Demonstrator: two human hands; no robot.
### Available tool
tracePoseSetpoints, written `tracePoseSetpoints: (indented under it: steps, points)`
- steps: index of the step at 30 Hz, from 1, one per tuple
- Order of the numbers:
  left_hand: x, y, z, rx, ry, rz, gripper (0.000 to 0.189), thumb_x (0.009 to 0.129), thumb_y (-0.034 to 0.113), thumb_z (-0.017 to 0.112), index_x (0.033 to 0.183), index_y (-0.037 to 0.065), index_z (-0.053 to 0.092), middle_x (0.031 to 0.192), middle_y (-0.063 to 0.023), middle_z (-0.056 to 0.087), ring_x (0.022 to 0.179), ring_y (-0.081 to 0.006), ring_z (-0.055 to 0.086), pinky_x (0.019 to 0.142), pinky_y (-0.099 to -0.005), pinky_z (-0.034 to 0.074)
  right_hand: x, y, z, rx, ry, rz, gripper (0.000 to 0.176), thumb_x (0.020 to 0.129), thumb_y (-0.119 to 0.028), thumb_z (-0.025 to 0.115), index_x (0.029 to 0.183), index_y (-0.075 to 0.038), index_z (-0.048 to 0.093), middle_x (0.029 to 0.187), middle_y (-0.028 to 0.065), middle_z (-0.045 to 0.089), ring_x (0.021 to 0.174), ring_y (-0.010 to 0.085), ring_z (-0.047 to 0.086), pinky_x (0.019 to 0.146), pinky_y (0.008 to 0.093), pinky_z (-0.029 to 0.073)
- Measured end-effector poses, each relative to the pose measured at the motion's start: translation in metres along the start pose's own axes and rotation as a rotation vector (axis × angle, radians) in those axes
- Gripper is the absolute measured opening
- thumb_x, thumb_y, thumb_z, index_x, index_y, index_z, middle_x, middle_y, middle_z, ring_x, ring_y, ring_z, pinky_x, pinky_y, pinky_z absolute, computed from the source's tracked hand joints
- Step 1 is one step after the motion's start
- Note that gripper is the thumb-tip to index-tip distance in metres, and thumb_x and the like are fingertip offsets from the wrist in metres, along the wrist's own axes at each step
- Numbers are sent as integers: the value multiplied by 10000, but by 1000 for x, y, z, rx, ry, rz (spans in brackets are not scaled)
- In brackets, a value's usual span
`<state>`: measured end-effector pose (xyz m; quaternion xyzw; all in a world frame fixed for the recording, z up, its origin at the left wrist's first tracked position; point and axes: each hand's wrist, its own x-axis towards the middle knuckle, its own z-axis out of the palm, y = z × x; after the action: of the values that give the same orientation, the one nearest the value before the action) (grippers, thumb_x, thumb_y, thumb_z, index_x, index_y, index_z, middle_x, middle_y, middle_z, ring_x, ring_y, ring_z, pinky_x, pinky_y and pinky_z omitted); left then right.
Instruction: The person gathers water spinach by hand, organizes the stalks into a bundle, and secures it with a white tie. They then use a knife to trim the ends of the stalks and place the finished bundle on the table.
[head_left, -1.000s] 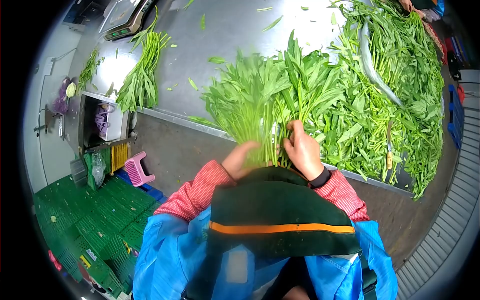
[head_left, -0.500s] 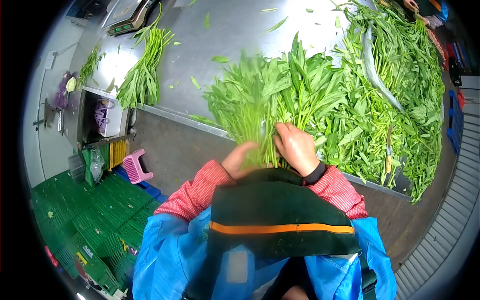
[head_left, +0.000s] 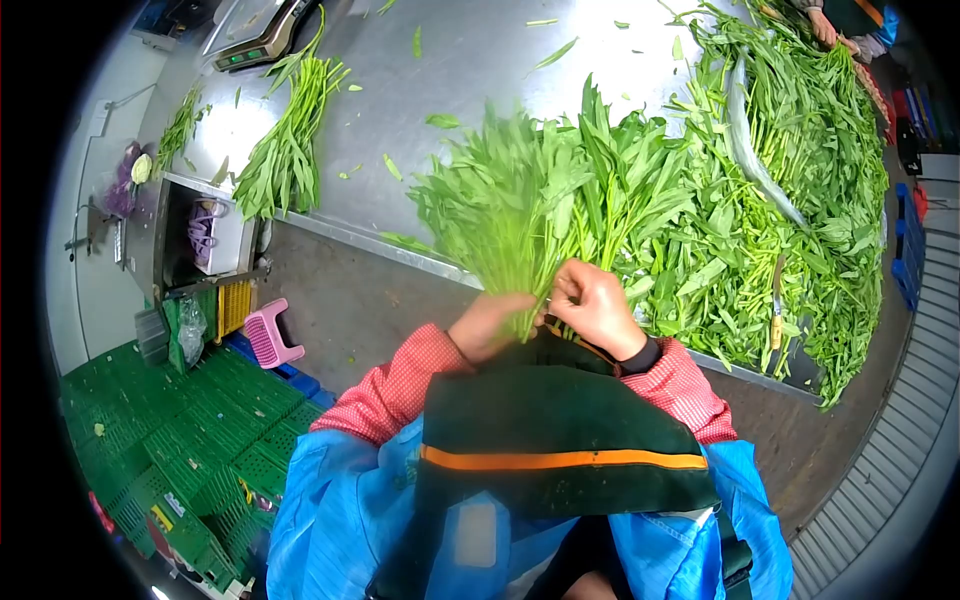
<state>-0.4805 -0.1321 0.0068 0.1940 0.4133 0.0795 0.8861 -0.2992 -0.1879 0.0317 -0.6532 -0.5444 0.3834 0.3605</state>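
Observation:
My left hand (head_left: 492,325) is closed round the lower stems of a bunch of leafy greens (head_left: 510,200), which look like water spinach. The bunch stands upright at the table's near edge, its leaves fanned out and partly blurred. Close against the right side of those stems, my right hand (head_left: 602,312) has its fingers pinched together; what is between them I cannot make out. More loose greens (head_left: 640,190) lie just beyond it. A knife (head_left: 777,315) with a wooden handle rests on the greens farther right.
A large heap of greens (head_left: 830,210) covers the right of the metal table (head_left: 400,60). Another bunch (head_left: 290,140) lies at left near a scale (head_left: 262,35). Below are a pink stool (head_left: 272,333) and green crates (head_left: 190,420). Another person's hands (head_left: 830,30) show at top right.
My left hand has closed round the stems, which are now gathered more tightly. My right hand has shifted slightly down, its fingers now pinched. The other person's hands show more at top right.

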Motion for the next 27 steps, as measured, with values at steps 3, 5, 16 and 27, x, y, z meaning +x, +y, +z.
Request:
tracePoseSetpoints:
  steps: [3,5,16,27]
  points:
    - [6,-2,-7,28,-32,15,217,897,174,583,1043,15,601,873,-69,640,807,-176,622,730,-309,522,-10,5,-30,564,-117,204,149,736,26,615,840,-56,547,717,-39,504,678,34,498,560,196,395]
    - [7,-2,-9,21,-8,-1,221,898,176,580,1046,12,602,871,-68,640,809,-178,623,733,-309,520,-13,-4,-73,312,154,-6,164,761,30,575,898,-60,576,780,-27,540,690,52,500,602,181,404]
    - [3,6,2,-124,-118,-41,393,930,264,496,1209,-5,557,1097,-117,658,975,-197,632,887,-355,494,5,-23,-35,-248,118,-74,244,795,-130,662,1022,-46,623,904,138,629,778,327,629,668,369,510]
    - [-2,8,1,-13,-142,58,329,897,131,586,1209,35,552,1077,-73,646,951,-168,623,817,-307,506,9,1,-7,-527,63,-251,146,806,-84,622,950,-89,601,757,81,591,682,266,604,590,354,492]
